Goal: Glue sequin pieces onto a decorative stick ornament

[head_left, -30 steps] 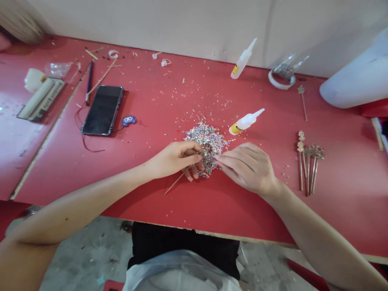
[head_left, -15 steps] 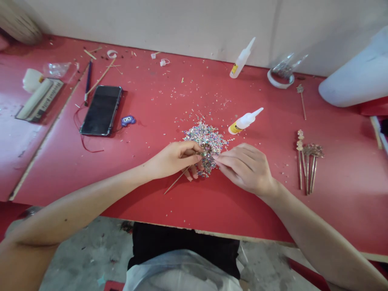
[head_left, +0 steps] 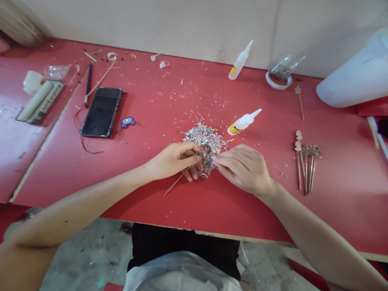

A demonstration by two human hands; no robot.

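Note:
My left hand (head_left: 182, 158) is closed around a thin brown stick (head_left: 176, 182), whose bare end slants down towards the table's front edge. The stick's other end, largely hidden by my fingers, lies over a heap of shiny multicoloured sequins (head_left: 204, 135). Coming in from the right, my right hand (head_left: 244, 166) has thumb and forefinger pinched together at the heap, close to the left fingertips. Whatever the pinch holds is too small to make out. Just behind my right hand lies a white glue bottle (head_left: 242, 123) with a yellow label and a long nozzle.
A second glue bottle (head_left: 240, 62) stands near the wall. Several sticks with decorated heads (head_left: 307, 167) lie at the right, below a roll of tape (head_left: 279, 81). At the left are a phone (head_left: 102, 112), a pencil (head_left: 89, 83) and a knife box (head_left: 41, 101). Loose sequins dot the red table (head_left: 157, 101).
My right hand has shifted very slightly left towards my left hand. The left hand keeps its hold on the stick. The view has moved a little.

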